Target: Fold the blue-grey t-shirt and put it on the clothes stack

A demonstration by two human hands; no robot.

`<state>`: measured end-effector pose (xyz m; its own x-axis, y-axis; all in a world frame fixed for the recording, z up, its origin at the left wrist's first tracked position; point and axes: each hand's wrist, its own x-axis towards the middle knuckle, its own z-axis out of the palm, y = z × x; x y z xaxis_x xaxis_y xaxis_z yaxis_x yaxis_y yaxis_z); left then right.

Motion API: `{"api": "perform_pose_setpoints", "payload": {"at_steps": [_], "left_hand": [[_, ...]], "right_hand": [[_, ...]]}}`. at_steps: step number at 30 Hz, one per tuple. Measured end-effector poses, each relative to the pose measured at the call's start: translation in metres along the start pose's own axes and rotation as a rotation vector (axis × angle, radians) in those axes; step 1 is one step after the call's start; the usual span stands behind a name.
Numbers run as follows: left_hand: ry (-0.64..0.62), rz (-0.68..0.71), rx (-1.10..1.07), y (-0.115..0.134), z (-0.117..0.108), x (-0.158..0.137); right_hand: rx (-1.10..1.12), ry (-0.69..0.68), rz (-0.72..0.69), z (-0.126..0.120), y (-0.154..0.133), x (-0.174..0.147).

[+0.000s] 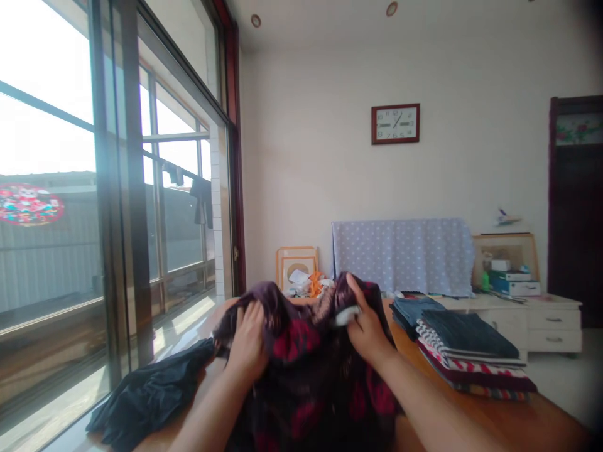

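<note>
A dark garment with red and pinkish patterning (301, 376) hangs between my two hands above the table. My left hand (248, 342) is closed on its upper left part, fingers curled over the cloth. With my right hand (370, 329) I grip the upper right part, the index finger stretched up along the fabric. A small whitish patch (347, 316), blurred, shows at the right hand's fingers; I cannot tell what it is. The garment's lower part falls towards me and runs out of the picture.
A crumpled black garment (151, 395) lies on the left by the window. Folded clothes (471, 342) are stacked on the wooden table (541, 417) at the right. Behind stand a white cabinet (553, 320), a dotted cloth cover (400, 254) and framed pictures (298, 251).
</note>
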<state>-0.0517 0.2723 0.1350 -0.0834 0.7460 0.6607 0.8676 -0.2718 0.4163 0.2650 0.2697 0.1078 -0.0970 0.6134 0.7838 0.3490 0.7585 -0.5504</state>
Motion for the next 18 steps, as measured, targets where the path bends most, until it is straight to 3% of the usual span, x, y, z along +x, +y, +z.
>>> {"api": "perform_pose_setpoints", "payload": {"at_steps": [2, 3, 5, 8, 12, 15, 18], "left_hand": [[0.095, -0.099, 0.030, 0.001, 0.000, 0.030], [0.149, -0.149, 0.024, -0.001, 0.001, 0.040], [0.185, -0.193, -0.034, -0.012, 0.006, 0.042], [0.146, -0.168, -0.096, -0.042, 0.026, 0.002], [0.065, -0.293, -0.140, -0.081, 0.059, -0.084], [-0.005, -0.281, -0.085, -0.096, 0.064, -0.130], [-0.040, -0.271, 0.034, -0.103, 0.053, -0.155]], "right_hand": [[-0.099, -0.023, 0.085, 0.002, 0.001, 0.064], [-0.159, -0.018, 0.114, 0.003, 0.007, 0.081], [-0.209, 0.009, 0.141, 0.005, 0.024, 0.082], [-0.212, 0.003, 0.189, 0.015, 0.057, 0.024], [-0.277, -0.133, 0.425, 0.031, 0.099, -0.062], [-0.390, -0.246, 0.540, 0.032, 0.117, -0.092], [-0.458, -0.324, 0.560, 0.023, 0.120, -0.103]]}}
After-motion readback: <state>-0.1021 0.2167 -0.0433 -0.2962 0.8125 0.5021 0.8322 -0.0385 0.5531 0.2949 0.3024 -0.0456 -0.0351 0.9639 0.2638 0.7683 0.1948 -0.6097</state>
